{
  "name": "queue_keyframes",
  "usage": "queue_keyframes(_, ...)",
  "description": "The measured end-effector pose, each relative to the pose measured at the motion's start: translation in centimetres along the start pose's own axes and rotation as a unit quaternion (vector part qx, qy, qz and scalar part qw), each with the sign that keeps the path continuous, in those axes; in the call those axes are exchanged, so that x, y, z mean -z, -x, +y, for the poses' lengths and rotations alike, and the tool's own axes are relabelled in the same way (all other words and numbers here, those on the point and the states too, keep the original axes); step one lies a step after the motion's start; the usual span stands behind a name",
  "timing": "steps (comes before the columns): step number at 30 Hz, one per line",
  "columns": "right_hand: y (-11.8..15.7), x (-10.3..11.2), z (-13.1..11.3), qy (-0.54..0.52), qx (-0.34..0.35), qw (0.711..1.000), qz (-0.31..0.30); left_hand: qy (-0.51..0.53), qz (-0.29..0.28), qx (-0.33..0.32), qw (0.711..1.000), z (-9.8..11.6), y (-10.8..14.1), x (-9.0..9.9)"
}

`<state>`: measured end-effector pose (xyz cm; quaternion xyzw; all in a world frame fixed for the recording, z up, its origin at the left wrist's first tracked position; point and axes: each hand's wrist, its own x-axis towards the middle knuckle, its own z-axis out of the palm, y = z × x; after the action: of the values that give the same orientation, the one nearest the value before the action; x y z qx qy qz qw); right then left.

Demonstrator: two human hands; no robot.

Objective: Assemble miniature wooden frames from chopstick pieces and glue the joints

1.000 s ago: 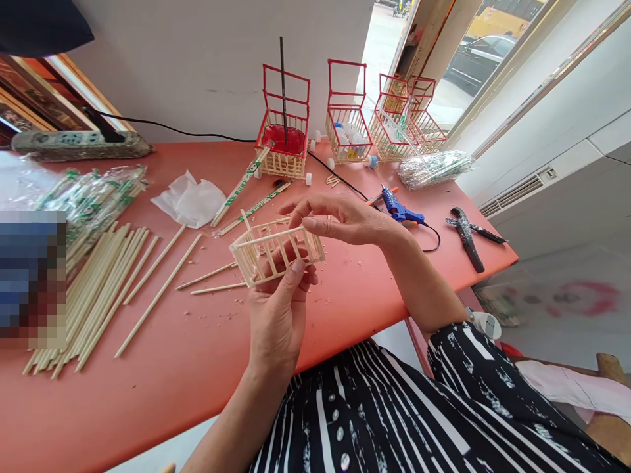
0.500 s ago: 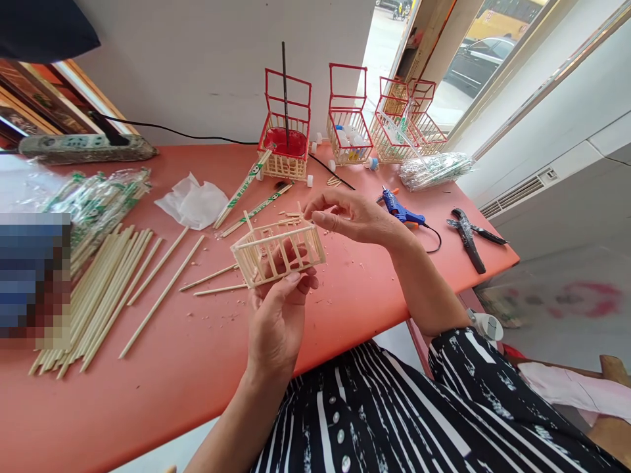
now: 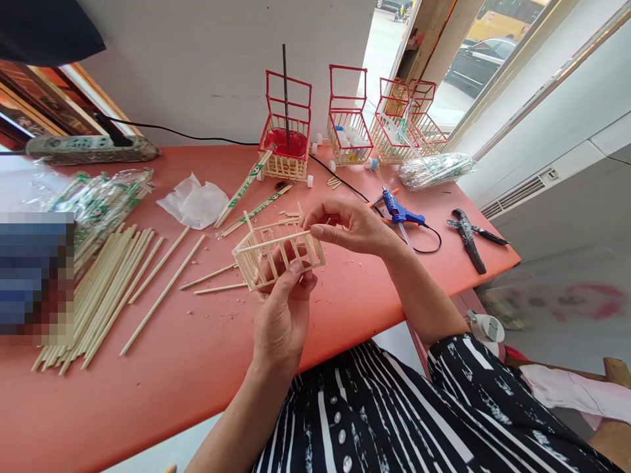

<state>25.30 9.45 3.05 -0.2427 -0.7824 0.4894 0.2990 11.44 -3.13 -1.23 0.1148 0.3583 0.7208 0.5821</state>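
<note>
Head view: left hand (image 3: 280, 315) holds the stick frame (image 3: 270, 244) up in front of the torso, just over the near part of the red tabletop (image 3: 197, 348). Left forearm comes up from the bottom edge, wrist roughly in line, palm turned up and inward. Left thumb presses the frame's near lower rail; the fingers wrap underneath and behind, partly visible through the slats. Grip is closed on the frame, which sits slightly tilted, one long side facing the camera. Right hand (image 3: 352, 226) is at the frame's right end: elbow bent, forearm angling in from the patterned sleeve (image 3: 451, 355), back of hand up, fingers arched over, thumb stretched toward the top right corner. Gap between right thumb and index is small; can't tell whether they pinch anything or just brush the corner. One short upright sticks up at the frame's far left. Two loose sticks (image 3: 221, 288) lie beyond the frame, to its left. Blue glue gun (image 3: 401, 213) lies just beyond the right forearm, pliers (image 3: 466, 243) further right. Stick pile (image 3: 106, 295) is well apart at left. Red-trimmed basket (image 3: 290, 167) stands behind, near the wall.
</note>
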Motion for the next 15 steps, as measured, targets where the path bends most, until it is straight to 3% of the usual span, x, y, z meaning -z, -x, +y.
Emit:
queue_keyframes(9, -0.23, -0.70, -0.01, -0.076, 0.003, 0.997, 0.008, 0.009, -0.002, -0.005, 1.000, -0.04, -0.10, -0.23)
queue_keyframes(15, -0.24, -0.75, -0.26, -0.061, -0.001, 0.998, 0.008, 0.007, 0.007, -0.015, 1.000, -0.10, -0.17, -0.18)
